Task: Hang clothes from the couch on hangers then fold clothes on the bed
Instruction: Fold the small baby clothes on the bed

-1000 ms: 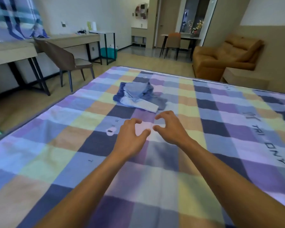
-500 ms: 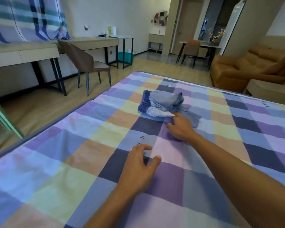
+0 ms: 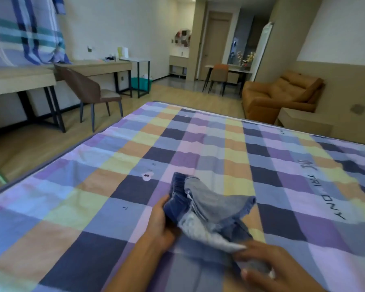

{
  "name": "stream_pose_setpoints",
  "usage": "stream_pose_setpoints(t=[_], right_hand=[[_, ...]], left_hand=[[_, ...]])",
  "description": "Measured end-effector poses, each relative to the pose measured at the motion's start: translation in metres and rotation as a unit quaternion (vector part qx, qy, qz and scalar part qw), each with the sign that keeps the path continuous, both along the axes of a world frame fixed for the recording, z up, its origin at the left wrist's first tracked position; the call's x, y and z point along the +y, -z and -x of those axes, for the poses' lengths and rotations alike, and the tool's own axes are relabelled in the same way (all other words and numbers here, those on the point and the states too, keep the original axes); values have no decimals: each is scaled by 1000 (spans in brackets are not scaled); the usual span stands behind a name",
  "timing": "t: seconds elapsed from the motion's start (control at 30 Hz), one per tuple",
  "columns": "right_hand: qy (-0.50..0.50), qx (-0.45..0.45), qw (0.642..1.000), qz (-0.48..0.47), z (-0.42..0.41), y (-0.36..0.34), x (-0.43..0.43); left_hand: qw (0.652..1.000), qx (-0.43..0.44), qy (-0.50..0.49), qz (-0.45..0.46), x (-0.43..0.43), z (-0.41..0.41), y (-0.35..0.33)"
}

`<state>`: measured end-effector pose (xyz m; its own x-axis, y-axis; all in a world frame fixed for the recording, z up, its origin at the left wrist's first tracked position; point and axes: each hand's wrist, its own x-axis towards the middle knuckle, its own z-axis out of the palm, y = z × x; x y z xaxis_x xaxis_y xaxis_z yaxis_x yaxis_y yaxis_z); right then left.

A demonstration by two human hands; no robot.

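The bunched denim garment (image 3: pixel 211 207) lies on the bed (image 3: pixel 93 218) just before me, at six o'clock. My left hand (image 3: pixel 160 224) grips its dark ribbed end at its eight o'clock, and my right hand (image 3: pixel 268 268) pinches the pale end at five. I judge this the folding step, and next it wants spreading flat. The bed's edge runs at ten o'clock, with open cover toward twelve and two.

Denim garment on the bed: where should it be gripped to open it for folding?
Probably the dark gathered waistband, from the left: it is the thickest edge and stands up from the crumpled denim garment. The left hand holds it there; the right hand pinches the pale near end.
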<state>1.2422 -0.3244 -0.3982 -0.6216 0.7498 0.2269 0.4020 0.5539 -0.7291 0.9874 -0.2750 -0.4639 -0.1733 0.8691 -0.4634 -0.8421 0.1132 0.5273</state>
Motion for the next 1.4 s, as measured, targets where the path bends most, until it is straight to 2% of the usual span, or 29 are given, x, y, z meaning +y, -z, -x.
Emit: stream_pose_setpoints(t=[0.1,0.17,0.3,0.37,0.43,0.5,0.57,0.63,0.7,0.77,0.83,0.9,1.0,1.1,1.17,1.2,1.3,1.37,1.4], right_hand=[[112,12,994,-14,-35,27,-22],[139,6,990,3,-40,19,-17],[166,143,975,40,-22,-29,-15],[138,117,980,89,-10,-40,-17],[123,51,986,103,1,-41,-16],[118,41,987,106,5,-32,-15],[99,67,985,123,0,-20,-12],[100,66,985,120,-9,-11,-9],[109,67,984,125,-19,-7,-9],[132,89,978,133,-26,-6,-8],[149,100,974,139,-28,-10,-9],[122,115,974,154,-28,-16,-11],[76,98,982,145,-31,-26,-15],[74,35,991,110,-42,-33,-16],[111,12,991,78,-50,-28,-14],[147,0,988,49,-54,-22,-12],[281,-107,952,-59,-65,-2,-5],[288,-189,938,-52,-69,19,0],[264,-201,943,-30,-69,30,3]], left_hand=[[993,101,59,8,-23,-19,2],[982,169,77,-39,-33,-27,-8],[934,302,101,-162,-61,-49,-43],[914,322,151,-194,-75,-63,-55],[893,338,213,-206,-88,-77,-62],[874,379,237,-192,-97,-92,-64],[883,398,212,-133,-98,-99,-57],[906,373,185,-80,-97,-101,-51],[907,384,162,-62,-95,-101,-48],[872,467,134,-58,-94,-101,-52],[796,591,119,-60,-91,-101,-56],[734,667,93,-89,-86,-98,-61],[673,704,125,-190,-77,-97,-70],[639,699,187,-261,-70,-97,-73],[642,687,202,-274,-71,-95,-70],[656,674,204,-274,-74,-94,-68],[758,540,254,-263,-86,-96,-55],[811,433,299,-254,-94,-99,-44],[827,389,317,-252,-98,-101,-37]])
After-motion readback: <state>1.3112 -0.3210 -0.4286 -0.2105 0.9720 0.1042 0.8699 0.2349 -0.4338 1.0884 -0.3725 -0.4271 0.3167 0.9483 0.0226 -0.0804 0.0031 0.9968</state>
